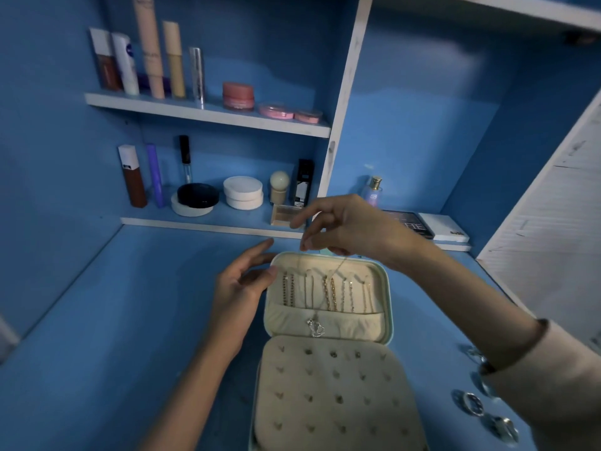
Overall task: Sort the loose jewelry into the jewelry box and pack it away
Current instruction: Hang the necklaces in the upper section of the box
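I am pinching a thin silver chain necklace (340,265) between the thumb and fingertips of my right hand (351,229), just above the top edge of the open mint-green jewelry box with cream lining (387,288) at the centre of the frame. The necklace is hanging down over the raised lid, and its heart-shaped silver pendant (315,327) is lying against the lid's cream pocket. My left hand (240,288) is spread and relaxed, holding nothing, its fingertips right at the lid's left rim. Five looped chains are hanging in a row inside the lid. Below them the cream earring panel (325,385) is lying flat towards me, with a few studs in its top row. The white shelf edge (211,227) is running close behind the box, while the blue surface (130,320) is giving open room at the left. At the lower right, at least three loose silver rings (473,403) are lying beside my beige sleeve (553,369); some are partly hidden.
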### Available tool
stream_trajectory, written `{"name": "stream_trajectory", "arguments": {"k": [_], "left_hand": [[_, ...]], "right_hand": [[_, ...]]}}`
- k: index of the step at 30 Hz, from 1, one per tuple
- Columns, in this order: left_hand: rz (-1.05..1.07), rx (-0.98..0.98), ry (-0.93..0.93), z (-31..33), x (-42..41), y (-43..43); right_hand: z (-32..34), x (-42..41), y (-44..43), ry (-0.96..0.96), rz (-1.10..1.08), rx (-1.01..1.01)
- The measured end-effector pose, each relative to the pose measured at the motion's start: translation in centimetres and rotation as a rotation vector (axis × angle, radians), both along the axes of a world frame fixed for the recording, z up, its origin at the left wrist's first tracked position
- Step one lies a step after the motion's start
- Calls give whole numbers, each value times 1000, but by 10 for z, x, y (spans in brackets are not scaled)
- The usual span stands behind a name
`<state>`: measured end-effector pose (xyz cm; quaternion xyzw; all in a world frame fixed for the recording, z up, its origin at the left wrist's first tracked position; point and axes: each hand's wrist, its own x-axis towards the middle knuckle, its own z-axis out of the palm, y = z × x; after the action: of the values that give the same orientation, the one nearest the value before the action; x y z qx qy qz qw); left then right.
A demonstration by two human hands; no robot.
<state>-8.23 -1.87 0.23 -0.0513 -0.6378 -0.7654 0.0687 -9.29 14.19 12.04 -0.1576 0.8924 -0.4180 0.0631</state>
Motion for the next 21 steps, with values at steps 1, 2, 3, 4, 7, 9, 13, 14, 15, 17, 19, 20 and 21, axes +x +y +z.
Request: {"name": "stream_trajectory", "arguments": {"k": [1, 2, 3, 4, 7, 9, 13, 14, 15, 17, 19, 20, 21], "left_hand": [[-1, 2, -1, 0, 0, 0], [-2, 4, 0, 0, 0, 0], [-1, 6, 0, 0, 0, 0], [-1, 9, 1, 0, 0, 0], [-2, 16, 1, 0, -2, 1], [-1, 19, 2, -1, -2, 1], [-16, 25, 0, -2, -2, 0], [-17, 29, -1, -3, -2, 0], [-17, 30, 0, -3, -2, 0], [-13, 29, 0, -3, -2, 0], [-8, 39, 2, -2, -2, 0], [-7, 50, 3, -1, -2, 0], [-7, 58, 3, -1, -1, 1]], "right_hand": [[-5, -1, -1, 104, 2, 132], [-11, -2, -2, 207, 12, 265], [-17, -2, -2, 290, 21, 377], [-23, -2, -2, 331, 27, 465], [-32, 5, 1, 315, 42, 601], [-28, 12, 2, 262, 79, 594], [-9, 21, -1, 195, 121, 446], [-6, 21, -3, 188, 124, 371], [-4, 21, -5, 176, 127, 289], [-6, 20, -9, 167, 138, 201], [-12, 18, -10, 184, 157, 241], [-15, 18, -10, 187, 166, 275], [-18, 19, -8, 186, 173, 309]]}}
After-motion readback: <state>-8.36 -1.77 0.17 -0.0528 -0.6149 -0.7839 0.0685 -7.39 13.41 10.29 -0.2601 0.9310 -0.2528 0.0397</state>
